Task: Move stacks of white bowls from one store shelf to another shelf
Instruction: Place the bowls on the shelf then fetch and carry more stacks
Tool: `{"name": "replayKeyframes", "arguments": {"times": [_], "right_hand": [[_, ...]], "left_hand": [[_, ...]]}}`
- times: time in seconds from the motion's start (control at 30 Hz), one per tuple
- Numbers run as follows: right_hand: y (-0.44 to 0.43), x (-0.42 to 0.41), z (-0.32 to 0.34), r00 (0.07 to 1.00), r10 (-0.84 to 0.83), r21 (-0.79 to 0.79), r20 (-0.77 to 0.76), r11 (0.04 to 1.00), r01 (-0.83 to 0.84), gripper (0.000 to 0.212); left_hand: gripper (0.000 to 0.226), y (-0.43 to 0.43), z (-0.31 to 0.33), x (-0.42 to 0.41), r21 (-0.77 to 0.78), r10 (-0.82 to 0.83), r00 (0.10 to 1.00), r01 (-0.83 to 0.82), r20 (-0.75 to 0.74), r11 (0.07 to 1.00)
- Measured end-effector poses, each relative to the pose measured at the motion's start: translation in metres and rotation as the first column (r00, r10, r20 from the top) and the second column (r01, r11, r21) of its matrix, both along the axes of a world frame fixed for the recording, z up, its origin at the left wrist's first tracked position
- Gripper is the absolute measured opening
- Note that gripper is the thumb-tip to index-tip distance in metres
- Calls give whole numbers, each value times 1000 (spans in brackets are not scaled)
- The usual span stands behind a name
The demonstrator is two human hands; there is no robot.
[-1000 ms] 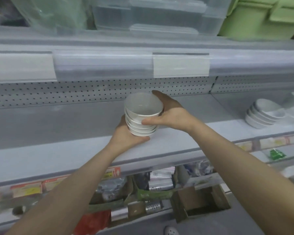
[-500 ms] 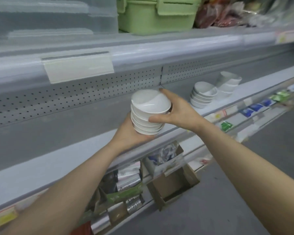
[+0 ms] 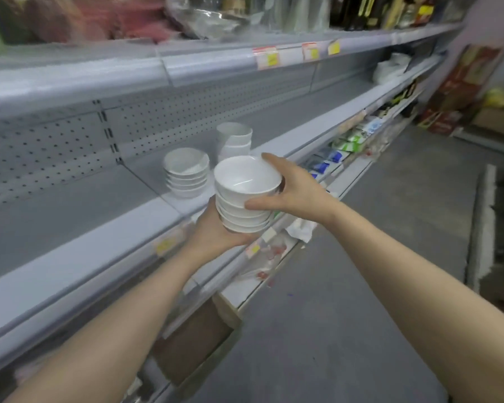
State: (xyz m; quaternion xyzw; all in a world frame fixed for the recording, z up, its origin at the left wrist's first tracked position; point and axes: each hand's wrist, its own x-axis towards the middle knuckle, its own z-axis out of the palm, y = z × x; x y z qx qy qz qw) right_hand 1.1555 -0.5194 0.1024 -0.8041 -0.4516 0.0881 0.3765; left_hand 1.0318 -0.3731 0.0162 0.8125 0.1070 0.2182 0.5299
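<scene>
Bowl stack point(image 3: 246, 196) now near the shelf's point(image 3: 70, 210) low stack point(image 3: 186, 176) and tall stack point(image 3: 234, 137); my left hand point(image 3: 216, 232) cups its base, right fingers point(image 3: 274, 163) curl round it.

both hands, left hand point(image 3: 216, 232) under and right hand point(image 3: 296, 190) beside, hold a bowl stack point(image 3: 245, 193) near the shelf point(image 3: 146, 219).

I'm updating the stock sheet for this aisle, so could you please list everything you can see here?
held bowl stack: one, white, carried in front of the middle shelf edge
near shelved stack: one, white, on the middle shelf
far shelved stack: one, white, behind it on that shelf
price labels: several, yellow and red, upper shelf edge
packets: many, blue, green and white, lower shelf
cardboard box: one, brown, low under the shelves
left hand: one, beneath the held stack, holding its base
right hand: one, gripping its side
</scene>
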Motion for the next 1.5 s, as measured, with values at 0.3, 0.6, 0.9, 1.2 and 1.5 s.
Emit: {"name": "replayKeyframes", "arguments": {"times": [0.3,0.6,0.9,1.2,1.5], "right_hand": [[-140,148,10,976,-216,-18,-40,976,215,55],[-214,306,13,914,-406,-8,7,914,406,78],[-260,490,31,840,-541,11,37,841,541,73],[-321,669,25,800,-597,1,48,801,598,71],[-394,880,24,822,-567,-34,52,822,569,91]], "left_hand": [[69,-116,1,191,14,-204,979,204,-14,979],[76,-181,-3,387,-1,-366,930,366,-36,931],[65,-220,16,604,-26,-518,855,518,17,855],[78,-278,6,800,-21,-552,833,552,-23,834],[83,-357,9,989,-40,-499,866,499,16,866]]}}
